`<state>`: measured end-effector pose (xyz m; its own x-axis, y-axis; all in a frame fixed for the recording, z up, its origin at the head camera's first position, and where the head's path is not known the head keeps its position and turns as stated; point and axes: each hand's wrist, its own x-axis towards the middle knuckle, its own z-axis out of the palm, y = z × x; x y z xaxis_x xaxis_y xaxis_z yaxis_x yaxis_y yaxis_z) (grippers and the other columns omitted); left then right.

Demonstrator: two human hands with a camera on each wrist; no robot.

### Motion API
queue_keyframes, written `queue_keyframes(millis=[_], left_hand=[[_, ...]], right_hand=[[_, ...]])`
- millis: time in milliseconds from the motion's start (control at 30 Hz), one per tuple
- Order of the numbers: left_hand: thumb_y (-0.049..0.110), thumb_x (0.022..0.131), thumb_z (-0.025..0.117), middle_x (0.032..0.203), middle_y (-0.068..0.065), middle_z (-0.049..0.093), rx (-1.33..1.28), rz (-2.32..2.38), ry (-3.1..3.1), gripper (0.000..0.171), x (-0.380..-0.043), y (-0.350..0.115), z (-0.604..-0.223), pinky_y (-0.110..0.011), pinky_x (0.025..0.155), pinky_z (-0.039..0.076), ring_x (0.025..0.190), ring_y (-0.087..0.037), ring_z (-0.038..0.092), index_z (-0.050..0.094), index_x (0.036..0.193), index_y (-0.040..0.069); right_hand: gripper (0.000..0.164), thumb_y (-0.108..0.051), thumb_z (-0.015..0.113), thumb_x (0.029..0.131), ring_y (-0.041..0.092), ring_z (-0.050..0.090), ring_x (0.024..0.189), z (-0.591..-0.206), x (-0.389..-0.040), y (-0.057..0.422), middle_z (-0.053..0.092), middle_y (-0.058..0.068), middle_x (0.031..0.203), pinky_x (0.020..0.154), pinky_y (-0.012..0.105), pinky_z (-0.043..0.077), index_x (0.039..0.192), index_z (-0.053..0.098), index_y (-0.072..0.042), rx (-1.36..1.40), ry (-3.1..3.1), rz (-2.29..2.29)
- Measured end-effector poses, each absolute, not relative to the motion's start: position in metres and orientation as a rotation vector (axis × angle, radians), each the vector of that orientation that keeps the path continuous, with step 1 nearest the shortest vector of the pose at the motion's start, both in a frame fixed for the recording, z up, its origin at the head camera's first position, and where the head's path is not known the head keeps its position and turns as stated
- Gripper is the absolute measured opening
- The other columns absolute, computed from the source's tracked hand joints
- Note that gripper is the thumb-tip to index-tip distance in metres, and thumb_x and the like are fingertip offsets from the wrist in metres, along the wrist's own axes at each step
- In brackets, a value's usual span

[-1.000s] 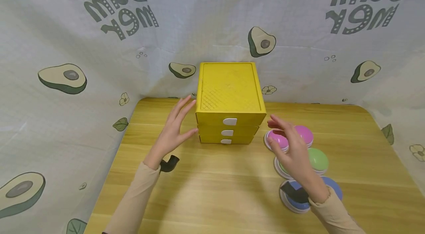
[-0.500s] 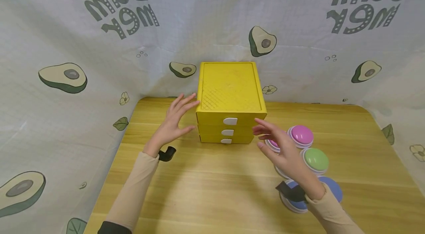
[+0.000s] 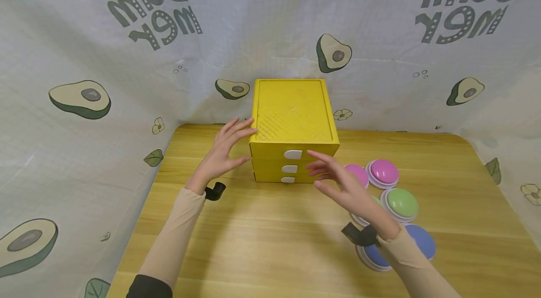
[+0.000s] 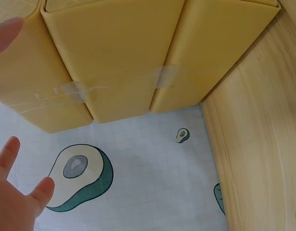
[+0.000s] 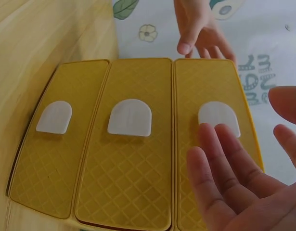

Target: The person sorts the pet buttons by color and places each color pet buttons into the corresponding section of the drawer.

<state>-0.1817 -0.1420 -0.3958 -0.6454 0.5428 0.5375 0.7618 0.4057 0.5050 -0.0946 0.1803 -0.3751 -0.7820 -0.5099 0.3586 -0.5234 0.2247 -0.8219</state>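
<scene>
A yellow drawer box [image 3: 291,110] stands at the back of the wooden table, its three stacked drawers shut, each with a white tab handle. My left hand [image 3: 221,150], fingers spread, is at the box's left side near the top edge; I cannot tell whether it touches. In front of the drawers on the right, my right hand [image 3: 344,187] hovers with loosely bent fingers and holds nothing. The right wrist view shows its fingertips close to the top drawer's white handle [image 5: 219,117], seemingly apart from it. Strips of clear tape [image 4: 73,91] cross the box's side.
Right of the box, round push lights stand in pairs: pink [image 3: 383,172], green [image 3: 402,203] and blue [image 3: 420,240], partly behind my right arm. A white avocado-print curtain [image 3: 270,21] hangs behind the wooden table [image 3: 253,241].
My right hand has moved left, from above the push lights to the front of the drawers. My left hand has shifted slightly toward the box's top left edge. The box has stayed put.
</scene>
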Motion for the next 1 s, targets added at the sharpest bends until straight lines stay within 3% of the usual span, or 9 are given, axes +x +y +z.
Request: queue_keyframes(millis=[367,600,1000], left_hand=[[0.002,0.075,0.080,0.152,-0.003,0.032,-1.150,-1.107,-2.360,0.071,-0.186,-0.141,-0.400,-0.059,0.108,0.011,0.141,-0.029,0.019,0.048,0.137,0.016],[0.000,0.071,0.082,0.153,-0.002,0.032,-1.147,-1.077,-2.357,0.076,-0.188,-0.141,-0.402,-0.060,0.107,0.012,0.140,-0.029,0.018,0.048,0.136,0.018],[0.000,0.071,0.083,0.152,-0.006,0.032,-1.135,-1.088,-2.357,0.077,-0.186,-0.140,-0.404,-0.060,0.106,0.013,0.140,-0.030,0.020,0.046,0.137,0.017]], right_hand=[[0.062,0.002,0.059,0.093,0.036,0.057,0.108,-0.384,-0.107,0.173,0.055,0.022,0.125,0.092,0.040,0.047,0.148,0.033,-0.010,1.076,-2.554,1.650],[0.062,0.004,0.058,0.093,0.039,0.057,0.106,-0.390,-0.116,0.170,0.055,0.023,0.123,0.090,0.034,0.049,0.148,0.033,-0.009,1.062,-2.547,1.727],[0.057,0.004,0.055,0.094,0.034,0.055,0.111,-0.388,-0.119,0.163,0.051,0.024,0.124,0.091,0.031,0.048,0.146,0.034,-0.007,1.007,-2.516,1.909]])
